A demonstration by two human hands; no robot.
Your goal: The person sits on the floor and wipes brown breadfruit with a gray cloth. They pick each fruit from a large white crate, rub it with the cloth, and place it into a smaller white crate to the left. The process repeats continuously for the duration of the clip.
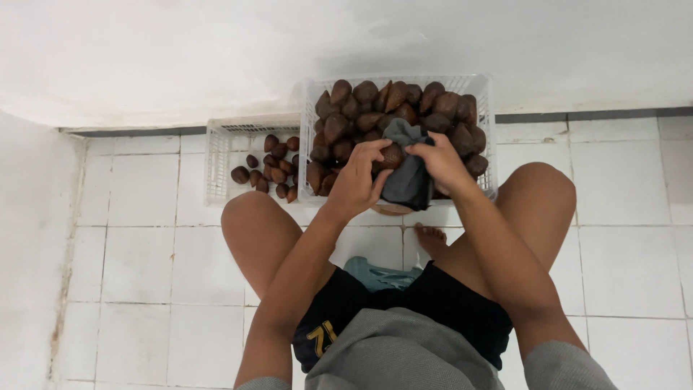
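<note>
A large white plastic basket (488, 108) against the wall is heaped with brown scaly snake fruits (364, 108). My left hand (355, 182) grips one snake fruit (392, 156) over the basket's front edge. My right hand (442, 165) holds a dark grey cloth (409, 180) against that fruit; the cloth hangs down in front of the basket. Both hands meet at the fruit.
A smaller white basket (218, 160) to the left holds several snake fruits (273, 170). White wall behind, white tiled floor around. My bare knees flank the baskets, one foot (431, 240) on the floor, a light blue stool seat (379, 276) beneath me.
</note>
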